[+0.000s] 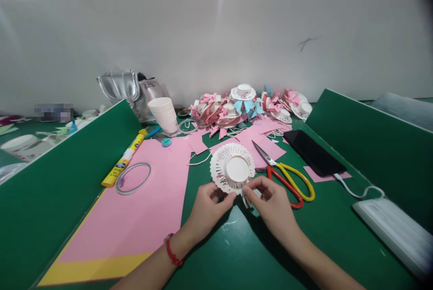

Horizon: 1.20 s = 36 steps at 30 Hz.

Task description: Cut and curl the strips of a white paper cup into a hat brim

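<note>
Between my hands is a paper cup (237,169) cut into many narrow strips, which fan out in a ring around its round white base. My left hand (211,202) grips the ring's lower left edge between thumb and fingers. With thumb and forefinger, my right hand (269,197) pinches strips at the lower right, where a few loose ends hang down. Just right of the cut cup lie scissors (282,168) with one red and one yellow handle, blades pointing up and left. Pink paper squares (270,152) lie behind it.
Left are a large pink sheet (152,204), a glue stick (125,159) and a tape ring (133,179). Stacked paper cups (164,116), a silver bag (135,91) and finished cup crafts (230,109) stand behind. A phone (314,152) and white mask pack (395,231) lie right, between green dividers (375,145).
</note>
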{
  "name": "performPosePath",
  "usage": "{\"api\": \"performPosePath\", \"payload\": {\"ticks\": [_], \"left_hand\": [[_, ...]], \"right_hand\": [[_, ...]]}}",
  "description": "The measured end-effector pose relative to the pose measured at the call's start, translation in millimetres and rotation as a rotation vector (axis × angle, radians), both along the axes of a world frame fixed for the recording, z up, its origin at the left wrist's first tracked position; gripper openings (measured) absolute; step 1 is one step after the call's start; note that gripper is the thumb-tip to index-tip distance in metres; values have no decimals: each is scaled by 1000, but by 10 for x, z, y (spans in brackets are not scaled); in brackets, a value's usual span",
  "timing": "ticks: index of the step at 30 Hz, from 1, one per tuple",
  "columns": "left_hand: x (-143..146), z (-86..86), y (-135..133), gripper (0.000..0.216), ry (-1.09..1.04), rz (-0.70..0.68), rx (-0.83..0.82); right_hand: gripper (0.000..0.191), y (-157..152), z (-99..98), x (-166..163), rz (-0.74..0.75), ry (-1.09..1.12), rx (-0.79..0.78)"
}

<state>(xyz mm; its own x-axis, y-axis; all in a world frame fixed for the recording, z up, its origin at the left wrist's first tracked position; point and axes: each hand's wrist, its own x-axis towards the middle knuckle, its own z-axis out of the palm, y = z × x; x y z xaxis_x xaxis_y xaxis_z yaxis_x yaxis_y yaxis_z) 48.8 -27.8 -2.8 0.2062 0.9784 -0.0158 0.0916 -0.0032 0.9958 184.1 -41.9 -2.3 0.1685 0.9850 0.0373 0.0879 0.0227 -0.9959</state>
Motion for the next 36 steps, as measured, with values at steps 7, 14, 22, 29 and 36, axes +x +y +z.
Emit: {"api": "performPosePath", "payload": {"ticks": [7,14,22,29,36], "left_hand": [[-14,-63,6,16,17,-17,-3],[-10,-13,-1,16,26,21,0],[-17,76,7,12,-24,58,-35],[-17,113,13,20,9,106,-40],[13,88,7,13,-44,56,-8]], "right_hand": [[19,-11,-32,-6,-35,-4,-47],[19,-18,-11,-24,-20,52,-43],[20,-23,6,-19,-41,38,-26],[17,-24,3,-13,-28,40,-14],[17,-21,-14,-8,-21,28,-17]]}}
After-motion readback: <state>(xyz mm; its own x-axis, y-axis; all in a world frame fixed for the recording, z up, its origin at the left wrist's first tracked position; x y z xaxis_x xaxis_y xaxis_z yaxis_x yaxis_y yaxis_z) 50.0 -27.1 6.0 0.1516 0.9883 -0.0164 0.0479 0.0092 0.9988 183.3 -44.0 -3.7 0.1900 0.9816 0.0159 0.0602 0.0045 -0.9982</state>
